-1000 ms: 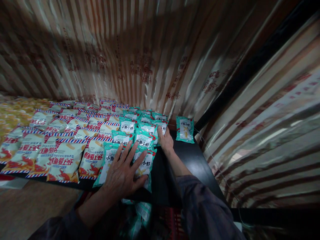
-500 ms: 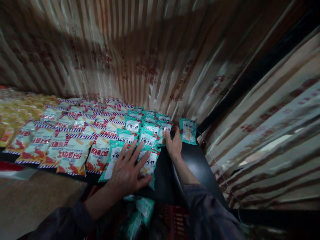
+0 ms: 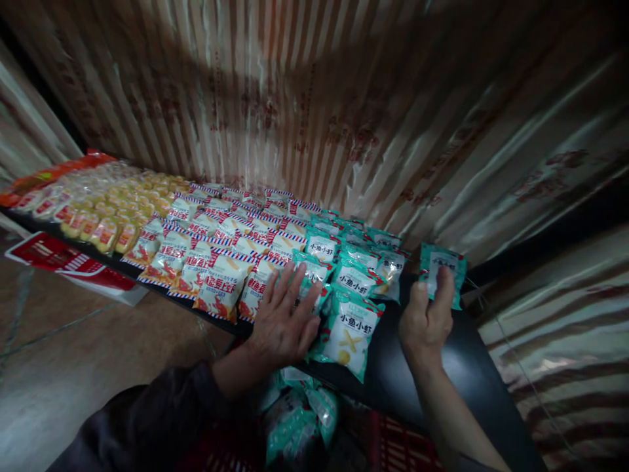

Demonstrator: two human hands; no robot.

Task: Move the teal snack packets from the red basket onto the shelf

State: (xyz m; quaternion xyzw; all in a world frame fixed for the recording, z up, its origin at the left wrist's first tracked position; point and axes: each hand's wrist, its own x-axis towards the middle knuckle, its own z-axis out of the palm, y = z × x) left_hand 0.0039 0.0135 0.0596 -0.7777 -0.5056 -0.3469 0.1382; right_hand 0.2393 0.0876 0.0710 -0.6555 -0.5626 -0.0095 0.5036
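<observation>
My left hand [image 3: 285, 321] lies spread over teal snack packets at the front of their rows, its fingertips on one packet [image 3: 314, 272]. Just right of it, a front teal packet [image 3: 350, 331] lies face up on the black tabletop [image 3: 393, 360]. My right hand [image 3: 430, 321] is at the right end, thumb and forefinger apart. Its fingertips overlap the lower part of a lone teal packet [image 3: 449, 259]; whether they press on it I cannot make out. Several more teal packets [image 3: 356, 278] overlap in rows between my hands.
White and red snack packets [image 3: 221, 282] fill the middle, with yellow wrapped items [image 3: 103, 226] farther left and an orange bag [image 3: 54, 177] at the far end. A striped plastic sheet [image 3: 314, 98] hangs behind. Below the edge are loose teal packets [image 3: 295, 419] and a red crate [image 3: 398, 439].
My view has swung left. My right hand has moved right, from the rows to the lone packet. My left hand has shifted left across the teal packets, uncovering the front one.
</observation>
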